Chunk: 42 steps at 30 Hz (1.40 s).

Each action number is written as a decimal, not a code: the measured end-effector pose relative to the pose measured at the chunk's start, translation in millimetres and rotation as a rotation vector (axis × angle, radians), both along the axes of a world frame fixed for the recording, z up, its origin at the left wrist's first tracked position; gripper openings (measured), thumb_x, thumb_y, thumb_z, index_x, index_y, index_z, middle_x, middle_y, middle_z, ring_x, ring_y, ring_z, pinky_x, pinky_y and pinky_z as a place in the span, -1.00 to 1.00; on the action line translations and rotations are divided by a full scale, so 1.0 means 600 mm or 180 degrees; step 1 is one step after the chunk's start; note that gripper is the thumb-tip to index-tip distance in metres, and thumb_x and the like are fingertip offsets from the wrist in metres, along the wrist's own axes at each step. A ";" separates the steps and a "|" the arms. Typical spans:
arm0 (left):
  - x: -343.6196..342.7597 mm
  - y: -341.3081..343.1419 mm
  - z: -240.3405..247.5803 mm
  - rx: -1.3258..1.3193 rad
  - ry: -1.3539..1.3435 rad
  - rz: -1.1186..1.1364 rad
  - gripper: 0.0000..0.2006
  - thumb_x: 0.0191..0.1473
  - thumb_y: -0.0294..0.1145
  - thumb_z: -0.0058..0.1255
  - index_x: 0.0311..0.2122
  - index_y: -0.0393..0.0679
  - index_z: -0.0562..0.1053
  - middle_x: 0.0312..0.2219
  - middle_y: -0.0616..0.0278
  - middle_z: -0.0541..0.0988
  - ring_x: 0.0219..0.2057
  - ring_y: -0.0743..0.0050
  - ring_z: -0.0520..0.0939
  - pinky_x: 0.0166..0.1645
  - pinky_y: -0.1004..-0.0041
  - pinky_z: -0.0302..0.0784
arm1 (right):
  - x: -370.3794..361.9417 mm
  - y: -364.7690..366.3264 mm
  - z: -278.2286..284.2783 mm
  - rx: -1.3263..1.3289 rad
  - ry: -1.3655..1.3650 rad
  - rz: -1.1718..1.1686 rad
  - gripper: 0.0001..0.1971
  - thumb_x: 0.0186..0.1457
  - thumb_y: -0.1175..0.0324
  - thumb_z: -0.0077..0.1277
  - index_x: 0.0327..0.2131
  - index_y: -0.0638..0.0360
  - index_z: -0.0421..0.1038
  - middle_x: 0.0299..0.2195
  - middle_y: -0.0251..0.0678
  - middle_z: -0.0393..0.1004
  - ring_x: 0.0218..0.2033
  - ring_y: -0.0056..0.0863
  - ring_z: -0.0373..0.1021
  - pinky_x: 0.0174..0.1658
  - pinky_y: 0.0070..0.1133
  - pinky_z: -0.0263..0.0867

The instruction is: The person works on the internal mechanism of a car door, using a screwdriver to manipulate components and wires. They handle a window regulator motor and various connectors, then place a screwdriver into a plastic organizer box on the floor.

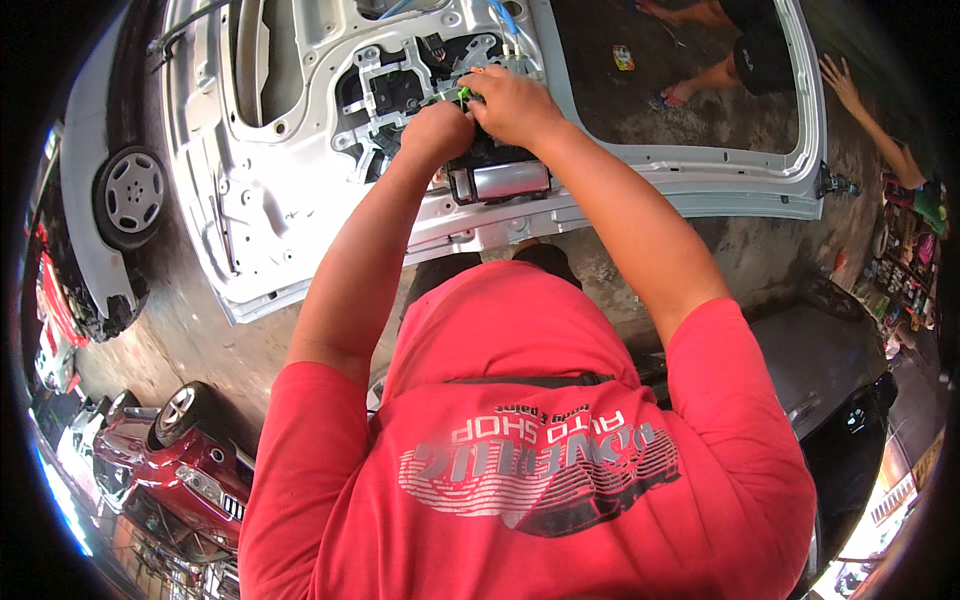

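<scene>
A white car (110, 190) stands at far left. The bare silver door panel (280, 190) lies flat ahead. Left hand (437, 130) is curled into a fist against the panel's black mechanism (400, 95). Right hand (515, 103) touches it, fingers pinching a small green part (463, 94) (mostly hidden). The door handle (510, 180) sits just below both hands.

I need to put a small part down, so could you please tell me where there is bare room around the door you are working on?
The flat door skin left of the left hand is bare, up to the oval opening. The window opening right of the right hand is open, with concrete floor showing through. The middle is crowded: both hands, the latch bracket and the silver inner handle.
</scene>
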State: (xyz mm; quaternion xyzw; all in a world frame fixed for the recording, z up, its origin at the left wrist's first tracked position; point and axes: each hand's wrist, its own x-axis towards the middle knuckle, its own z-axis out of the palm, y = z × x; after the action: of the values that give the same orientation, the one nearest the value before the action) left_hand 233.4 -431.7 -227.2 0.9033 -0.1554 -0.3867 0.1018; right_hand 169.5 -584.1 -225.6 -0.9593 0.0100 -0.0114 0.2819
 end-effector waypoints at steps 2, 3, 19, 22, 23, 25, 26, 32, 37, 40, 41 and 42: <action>0.005 0.014 -0.015 -0.0097 0.0039 -0.0051 -0.49 0.29 0.05 -0.04 -0.03 -0.22 0.67 -0.02 -0.20 0.69 0.05 -0.22 0.70 0.16 0.03 0.59 | 0.017 0.011 0.015 0.0134 0.0510 -0.0181 -0.64 0.16 0.13 0.19 0.00 -0.02 0.60 0.08 -0.14 0.60 0.04 -0.06 0.56 0.08 -0.18 0.49; 0.008 0.021 -0.023 -0.0153 0.0070 -0.0092 -0.50 0.28 0.03 -0.04 -0.03 -0.22 0.67 -0.03 -0.21 0.69 0.05 -0.22 0.70 0.16 0.02 0.59 | 0.027 0.018 0.027 0.0194 0.0767 -0.0270 -0.64 0.15 0.11 0.21 -0.03 -0.01 0.61 0.06 -0.16 0.61 0.04 -0.06 0.56 0.08 -0.18 0.49; -0.007 0.021 -0.051 -0.0460 -0.0066 0.0241 -0.67 0.17 -0.21 0.01 -0.22 -0.22 0.71 -0.20 -0.25 0.71 -0.11 -0.27 0.75 0.01 0.01 0.66 | 0.050 0.062 0.006 0.0491 0.1430 -0.1594 -0.80 -0.04 0.29 0.21 -0.30 0.06 0.69 -0.14 -0.05 0.70 -0.03 0.00 0.60 0.09 -0.21 0.50; -0.012 0.023 -0.038 -0.0463 -0.0029 0.0460 -0.65 0.21 -0.18 0.00 -0.19 -0.20 0.71 -0.18 -0.23 0.72 -0.10 -0.25 0.75 0.02 0.01 0.66 | 0.030 0.057 -0.005 0.0676 0.1158 -0.1497 -0.79 -0.06 0.29 0.23 -0.31 0.07 0.70 -0.18 -0.03 0.70 -0.06 0.00 0.61 0.06 -0.22 0.50; -0.011 0.020 -0.033 -0.0400 -0.0005 0.0445 -0.65 0.23 -0.15 0.00 -0.18 -0.18 0.71 -0.17 -0.22 0.72 -0.10 -0.24 0.75 0.02 0.01 0.66 | 0.021 0.054 -0.012 0.0762 0.1058 -0.1547 -0.78 -0.07 0.28 0.24 -0.31 0.08 0.71 -0.20 -0.04 0.70 -0.08 0.00 0.61 0.04 -0.22 0.50; -0.006 0.012 -0.023 -0.0283 0.0037 0.0391 -0.64 0.25 -0.11 0.00 -0.16 -0.14 0.72 -0.16 -0.18 0.72 -0.09 -0.22 0.75 0.03 0.02 0.65 | 0.013 0.050 -0.028 0.1151 0.1099 -0.1720 -0.78 -0.09 0.30 0.26 -0.32 0.12 0.70 -0.24 -0.06 0.71 -0.14 -0.06 0.63 -0.04 -0.25 0.51; -0.006 0.009 -0.019 -0.0308 0.0054 0.0330 -0.63 0.26 -0.09 0.01 -0.16 -0.12 0.72 -0.15 -0.17 0.73 -0.08 -0.22 0.75 0.03 0.03 0.66 | 0.018 0.043 -0.036 0.1456 0.1235 -0.1844 -0.79 -0.09 0.32 0.27 -0.33 0.14 0.70 -0.26 -0.07 0.71 -0.19 -0.11 0.64 -0.09 -0.27 0.51; -0.006 0.021 -0.032 -0.0255 0.0049 0.0244 -0.64 0.25 -0.03 0.04 -0.13 -0.04 0.73 -0.14 -0.11 0.74 -0.06 -0.17 0.75 0.04 0.05 0.66 | 0.020 0.052 0.005 0.2955 0.1741 -0.2257 -0.88 0.02 0.48 0.20 -0.33 0.25 0.66 -0.38 -0.23 0.66 -0.43 -0.44 0.55 -0.38 -0.46 0.42; -0.001 0.004 0.017 -0.0020 0.0228 0.0154 -0.63 0.22 -0.11 0.11 -0.04 -0.16 0.68 -0.03 -0.09 0.71 0.02 -0.11 0.74 0.08 0.10 0.66 | 0.007 0.042 0.018 0.3346 0.1974 -0.2250 -0.82 0.13 0.51 0.17 -0.17 0.25 0.65 -0.25 -0.29 0.64 -0.35 -0.51 0.52 -0.35 -0.57 0.46; -0.002 0.006 0.014 -0.0068 0.0145 0.0110 -0.61 0.21 -0.10 0.13 -0.04 -0.17 0.68 -0.03 -0.09 0.72 0.01 -0.11 0.74 0.08 0.10 0.66 | -0.001 0.042 0.008 0.3615 0.1865 -0.2082 -0.81 0.10 0.50 0.16 -0.20 0.24 0.67 -0.26 -0.28 0.66 -0.35 -0.49 0.53 -0.31 -0.51 0.44; -0.001 0.007 0.006 -0.0128 0.0030 0.0141 -0.64 0.20 -0.10 0.08 -0.11 -0.12 0.71 -0.12 -0.15 0.73 -0.05 -0.17 0.75 0.04 0.03 0.66 | 0.000 0.040 0.000 0.3720 0.1934 -0.1911 -0.77 0.13 0.49 0.15 -0.13 0.23 0.66 -0.21 -0.27 0.65 -0.30 -0.50 0.53 -0.26 -0.52 0.47; 0.001 0.011 -0.003 -0.0156 0.0009 0.0125 -0.65 0.20 -0.11 0.08 -0.11 -0.13 0.71 -0.13 -0.16 0.73 -0.06 -0.19 0.75 0.04 0.02 0.66 | 0.002 0.038 -0.009 0.3821 0.1999 -0.1738 -0.72 0.15 0.48 0.13 -0.06 0.22 0.66 -0.16 -0.27 0.65 -0.25 -0.52 0.53 -0.22 -0.53 0.49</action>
State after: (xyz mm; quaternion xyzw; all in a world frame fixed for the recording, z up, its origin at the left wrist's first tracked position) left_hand 234.2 -425.2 -228.8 0.9029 -0.1469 -0.3820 0.1317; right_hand 170.7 -561.1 -231.0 -0.5608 0.3338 0.2018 0.7303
